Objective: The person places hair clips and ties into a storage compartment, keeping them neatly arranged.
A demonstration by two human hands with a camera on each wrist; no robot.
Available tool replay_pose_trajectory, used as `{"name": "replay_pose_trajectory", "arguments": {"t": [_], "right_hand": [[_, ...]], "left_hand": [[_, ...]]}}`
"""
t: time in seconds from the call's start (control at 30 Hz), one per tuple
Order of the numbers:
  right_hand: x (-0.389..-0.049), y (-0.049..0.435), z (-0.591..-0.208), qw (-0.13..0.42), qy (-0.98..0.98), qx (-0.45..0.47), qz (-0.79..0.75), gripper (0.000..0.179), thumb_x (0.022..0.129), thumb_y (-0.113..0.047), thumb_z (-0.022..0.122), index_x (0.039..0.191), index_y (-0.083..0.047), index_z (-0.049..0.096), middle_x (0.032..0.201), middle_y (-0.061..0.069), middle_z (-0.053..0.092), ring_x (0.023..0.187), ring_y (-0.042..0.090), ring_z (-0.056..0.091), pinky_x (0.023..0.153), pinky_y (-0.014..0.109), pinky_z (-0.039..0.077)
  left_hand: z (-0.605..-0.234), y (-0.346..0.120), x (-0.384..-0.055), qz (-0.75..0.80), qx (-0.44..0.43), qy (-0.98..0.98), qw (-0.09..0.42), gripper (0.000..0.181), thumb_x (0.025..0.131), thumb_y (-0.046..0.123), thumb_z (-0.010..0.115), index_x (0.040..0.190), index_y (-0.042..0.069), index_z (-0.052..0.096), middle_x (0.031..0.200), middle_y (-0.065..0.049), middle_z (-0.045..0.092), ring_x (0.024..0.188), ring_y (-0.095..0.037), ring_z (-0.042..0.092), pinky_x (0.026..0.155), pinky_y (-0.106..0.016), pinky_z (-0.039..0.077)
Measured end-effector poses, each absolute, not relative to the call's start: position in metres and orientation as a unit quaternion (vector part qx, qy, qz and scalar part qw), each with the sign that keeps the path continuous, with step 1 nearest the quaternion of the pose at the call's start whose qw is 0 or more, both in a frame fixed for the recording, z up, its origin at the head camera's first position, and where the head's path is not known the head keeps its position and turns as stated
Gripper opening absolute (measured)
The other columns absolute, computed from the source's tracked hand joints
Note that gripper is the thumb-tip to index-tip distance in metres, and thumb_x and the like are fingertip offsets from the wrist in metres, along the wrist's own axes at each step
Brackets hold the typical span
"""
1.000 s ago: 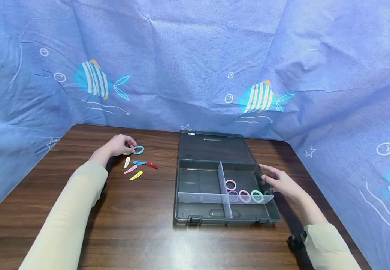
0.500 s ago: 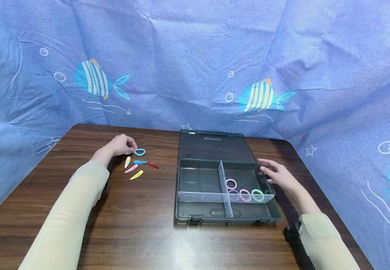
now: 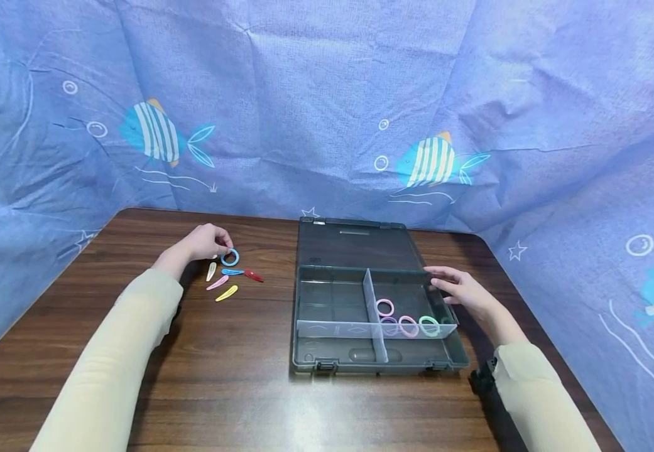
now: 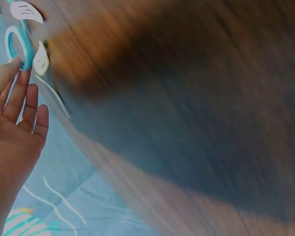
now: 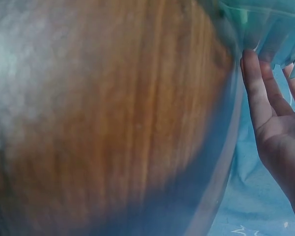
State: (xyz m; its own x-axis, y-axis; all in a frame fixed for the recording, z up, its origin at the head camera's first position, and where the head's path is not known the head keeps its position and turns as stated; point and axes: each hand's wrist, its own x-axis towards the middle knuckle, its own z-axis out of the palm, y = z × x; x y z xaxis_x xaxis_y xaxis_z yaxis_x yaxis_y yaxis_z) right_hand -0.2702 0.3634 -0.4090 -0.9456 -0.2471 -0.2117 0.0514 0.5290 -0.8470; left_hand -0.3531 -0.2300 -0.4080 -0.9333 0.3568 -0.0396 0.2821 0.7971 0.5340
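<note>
My left hand [image 3: 205,243] pinches a light blue hair tie [image 3: 237,260] between thumb and index finger; in the left wrist view the hair tie [image 4: 28,49] stands up from the fingertips, other fingers loosely bent. Just below that hand lie snap hair clips: a white clip [image 3: 211,272], a blue clip [image 3: 232,272], a red clip [image 3: 254,275], a pink clip [image 3: 217,283] and a yellow clip [image 3: 227,293]. At the right wall of an opened grey see-through box [image 3: 332,295] is my right hand [image 3: 465,294], fingers extended, fingertips right at the wall in the right wrist view.
Dividers [image 3: 373,295] split the box into compartments. Two pink hair ties, a purple hair tie [image 3: 382,328] and a green hair tie [image 3: 437,324] sit in its back right one. The lid [image 3: 355,248] lies folded back. A blue fish-print cloth [image 3: 304,113] hangs behind the wooden table [image 3: 219,376].
The blue hair tie has turned more upright in my left fingers, which stay near the same spot. My right hand has slid slightly farther back along the box's right wall.
</note>
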Motion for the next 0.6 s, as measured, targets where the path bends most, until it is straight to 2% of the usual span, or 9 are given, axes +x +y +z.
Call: {"name": "replay_pose_trajectory", "arguments": {"t": [0.1, 0.2, 0.3, 0.47, 0.6], "right_hand": [[-0.270, 0.365, -0.410, 0.158, 0.857, -0.054, -0.488, 0.056, 0.094, -0.040, 0.055, 0.142, -0.015, 0.042, 0.146, 0.014, 0.037, 0.119, 0.016, 0.047, 0.094, 0.052, 0.043], [-0.270, 0.365, -0.410, 0.164, 0.847, -0.055, -0.503, 0.057, 0.094, -0.040, 0.054, 0.143, -0.015, 0.040, 0.146, 0.015, 0.035, 0.114, 0.009, 0.049, 0.095, 0.052, 0.041], [-0.269, 0.365, -0.411, 0.169, 0.832, -0.059, -0.525, 0.056, 0.095, -0.036, 0.054, 0.144, -0.012, 0.038, 0.147, 0.014, 0.034, 0.109, 0.004, 0.052, 0.093, 0.048, 0.042], [-0.270, 0.368, -0.414, 0.179, 0.805, -0.063, -0.563, 0.054, 0.097, -0.028, 0.052, 0.144, -0.009, 0.036, 0.138, 0.003, 0.043, 0.106, 0.005, 0.055, 0.086, 0.037, 0.046], [-0.271, 0.370, -0.417, 0.186, 0.789, -0.069, -0.582, 0.054, 0.098, -0.025, 0.051, 0.145, -0.008, 0.034, 0.133, -0.002, 0.046, 0.107, 0.008, 0.056, 0.085, 0.037, 0.047]], "left_hand": [[-0.405, -0.225, -0.352, 0.278, 0.180, 0.941, 0.065, 0.006, 0.087, 0.011, 0.065, 0.085, 0.006, 0.068, 0.078, -0.003, 0.065, 0.068, -0.016, 0.051, 0.064, -0.030, 0.042], [-0.400, -0.221, -0.352, 0.283, 0.188, 0.939, 0.054, 0.005, 0.086, 0.010, 0.065, 0.084, 0.007, 0.068, 0.077, -0.002, 0.066, 0.069, -0.016, 0.051, 0.066, -0.030, 0.040], [-0.396, -0.216, -0.351, 0.290, 0.192, 0.936, 0.047, 0.004, 0.087, 0.011, 0.065, 0.085, 0.007, 0.068, 0.078, -0.002, 0.067, 0.071, -0.016, 0.052, 0.068, -0.031, 0.040], [-0.389, -0.206, -0.349, 0.305, 0.209, 0.928, 0.040, 0.004, 0.087, 0.012, 0.065, 0.087, 0.008, 0.067, 0.081, -0.003, 0.067, 0.073, -0.017, 0.053, 0.069, -0.032, 0.041], [-0.382, -0.198, -0.348, 0.309, 0.219, 0.925, 0.028, 0.005, 0.087, 0.013, 0.066, 0.087, 0.009, 0.068, 0.080, -0.001, 0.067, 0.072, -0.017, 0.053, 0.067, -0.031, 0.041]]}}
